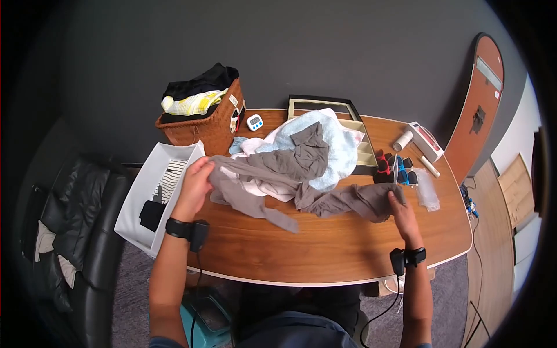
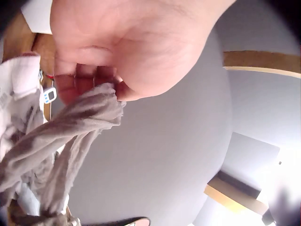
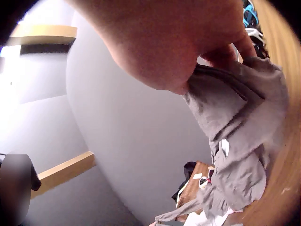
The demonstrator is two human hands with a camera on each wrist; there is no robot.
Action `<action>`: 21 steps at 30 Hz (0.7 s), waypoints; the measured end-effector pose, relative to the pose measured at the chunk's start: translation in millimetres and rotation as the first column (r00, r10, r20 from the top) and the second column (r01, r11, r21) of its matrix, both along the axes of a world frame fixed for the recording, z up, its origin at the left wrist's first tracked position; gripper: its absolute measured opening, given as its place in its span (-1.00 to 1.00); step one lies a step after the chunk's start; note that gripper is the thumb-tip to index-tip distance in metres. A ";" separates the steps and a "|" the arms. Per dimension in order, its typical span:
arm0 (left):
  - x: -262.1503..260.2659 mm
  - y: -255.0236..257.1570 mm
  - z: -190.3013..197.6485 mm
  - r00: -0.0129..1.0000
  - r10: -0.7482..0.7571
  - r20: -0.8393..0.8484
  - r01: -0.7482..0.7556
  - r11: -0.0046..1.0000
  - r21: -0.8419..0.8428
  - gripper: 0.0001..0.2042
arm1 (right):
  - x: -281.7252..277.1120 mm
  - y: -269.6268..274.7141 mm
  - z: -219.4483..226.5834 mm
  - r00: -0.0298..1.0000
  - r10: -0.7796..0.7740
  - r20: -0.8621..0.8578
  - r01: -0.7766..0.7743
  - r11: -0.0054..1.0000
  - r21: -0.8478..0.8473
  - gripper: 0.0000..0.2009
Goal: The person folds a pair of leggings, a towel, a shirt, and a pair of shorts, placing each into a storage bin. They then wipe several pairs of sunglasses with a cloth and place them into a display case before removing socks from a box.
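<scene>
Behind the brown wood surface (image 1: 261,255), a plain dark grey wall (image 1: 348,46) is seen. Between two hands, a grey-brown cloth (image 1: 336,202) is held by its ends, with its long way stretched from side to side. One end is pinched by the left hand (image 1: 200,184), with bent fingers. The other end is gripped by the right hand (image 1: 403,214), between thumb and fingers. So the middle of the cloth is found to the right of the left hand and to the left of the right hand; neither hand is clearly nearer to it. By the left hand, a loose part is seen drooping toward the surface; whether it is touching cannot be told. Around the middle, a pale blue towel (image 1: 342,151) is seen in a heap. Farther out, a divided tray (image 1: 316,97), a timer (image 1: 255,122) and blue sunglasses (image 1: 408,178) are set. On the left, a brown basket (image 1: 214,130) is filled with clothes (image 1: 200,103), near a white box (image 1: 130,232). Past that, a black sofa (image 1: 87,232) is seen.
</scene>
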State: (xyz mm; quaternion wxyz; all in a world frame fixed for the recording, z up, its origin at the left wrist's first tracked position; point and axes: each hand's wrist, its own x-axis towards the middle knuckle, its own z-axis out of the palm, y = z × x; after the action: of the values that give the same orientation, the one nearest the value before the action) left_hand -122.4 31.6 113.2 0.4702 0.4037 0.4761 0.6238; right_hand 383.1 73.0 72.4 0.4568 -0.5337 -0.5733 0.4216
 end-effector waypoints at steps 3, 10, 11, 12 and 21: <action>-26.8 0.9 -23.7 0.993 -0.012 -0.121 -0.002 0.993 -0.118 -0.86 | 13.3 -4.7 9.6 0.992 0.020 0.128 -0.016 0.999 -0.035 -0.64; 56.9 -4.8 -30.6 0.609 -0.074 -0.790 0.182 0.982 0.049 -0.54 | -19.1 -26.2 39.3 0.956 0.251 0.153 -0.240 0.967 -0.091 -0.67; 78.5 -6.9 -23.2 0.613 -0.148 -0.776 0.293 0.955 0.049 -0.50 | -28.2 -30.5 48.4 0.955 0.252 0.155 -0.241 0.966 -0.091 -0.67; 98.6 -6.4 -20.0 0.608 -0.220 -0.763 0.398 0.916 0.053 -0.47 | -37.2 -34.7 57.2 0.950 0.300 0.087 -0.295 0.953 -0.067 -0.67; 203.6 10.7 -2.9 0.603 -0.463 -0.650 0.682 0.721 0.119 -0.40 | -67.8 -56.0 116.7 0.917 0.387 0.101 -0.396 0.913 0.100 -0.67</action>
State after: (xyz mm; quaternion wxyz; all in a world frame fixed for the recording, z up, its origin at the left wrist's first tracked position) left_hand 81.2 42.3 110.3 0.3989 0.7836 0.3154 0.3569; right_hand 315.2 17.0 189.1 0.3709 -0.3962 -0.7103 0.4483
